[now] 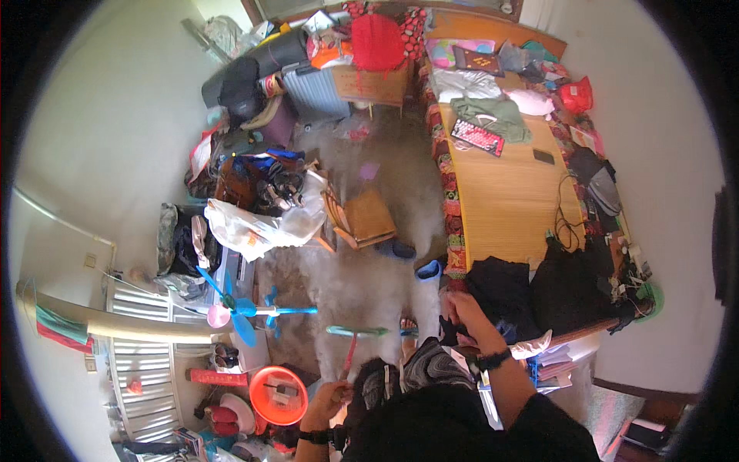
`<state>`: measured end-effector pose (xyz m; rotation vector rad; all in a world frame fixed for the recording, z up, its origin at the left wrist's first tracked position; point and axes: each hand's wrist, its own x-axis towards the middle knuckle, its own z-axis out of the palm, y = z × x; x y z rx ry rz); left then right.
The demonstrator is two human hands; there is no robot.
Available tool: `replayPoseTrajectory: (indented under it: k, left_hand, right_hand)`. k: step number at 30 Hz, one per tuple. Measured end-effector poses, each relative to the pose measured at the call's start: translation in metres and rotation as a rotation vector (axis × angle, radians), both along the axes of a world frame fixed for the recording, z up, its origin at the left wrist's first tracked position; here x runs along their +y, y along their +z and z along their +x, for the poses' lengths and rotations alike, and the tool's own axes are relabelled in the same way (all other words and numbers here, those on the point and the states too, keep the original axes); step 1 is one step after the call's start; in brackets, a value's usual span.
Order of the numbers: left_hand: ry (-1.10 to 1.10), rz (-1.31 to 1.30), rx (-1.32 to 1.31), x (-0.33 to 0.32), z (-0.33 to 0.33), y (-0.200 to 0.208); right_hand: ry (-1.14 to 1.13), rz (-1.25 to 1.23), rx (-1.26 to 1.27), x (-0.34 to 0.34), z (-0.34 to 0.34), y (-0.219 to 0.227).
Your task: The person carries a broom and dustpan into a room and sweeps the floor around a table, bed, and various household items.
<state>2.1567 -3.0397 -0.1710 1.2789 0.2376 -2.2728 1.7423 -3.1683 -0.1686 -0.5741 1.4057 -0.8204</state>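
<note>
My left hand (332, 396) is low in the middle, closed around the upper end of a red broom handle. The broom's pale green, bar-shaped head (357, 332) rests on the concrete floor ahead of my feet. At the near left corner of the bed, my right hand (464, 309) has its fingers bent together on a dark cloth (449, 333) that hangs down by my leg. More black clothes (500, 292) lie on the bed just right of that hand. My body hides part of the floor below.
The mat-covered bed (500, 204) holds a keyboard (478, 137), a phone and clothing. A wooden chair (369, 218) and blue slippers (429, 269) are on the floor ahead. At left stand a blue-bladed fan (242, 309) and an orange basin (264, 416).
</note>
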Motion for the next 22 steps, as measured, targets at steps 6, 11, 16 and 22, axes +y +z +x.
replayPoseTrajectory:
  k: [6, 11, 16, 22]
  left_hand:
    - [0.143, -0.034, -0.053, -0.081, 0.017, 0.047]
    - [0.315, 0.003, 0.074, -0.148, 0.042, 0.025]
    - [0.447, 0.083, 0.129, -0.204, 0.075, -0.008]
    - [0.385, 0.275, 0.292, -0.251, 0.097, -0.039]
  right_hand:
    - [0.08, 0.006, 0.057, -0.159, 0.068, -0.012]
    - [0.241, -0.029, 0.025, -0.228, 0.126, -0.04]
    - [0.237, 0.157, 0.051, -0.276, 0.169, -0.045]
    - [0.272, 0.018, 0.172, -0.343, 0.189, -0.037]
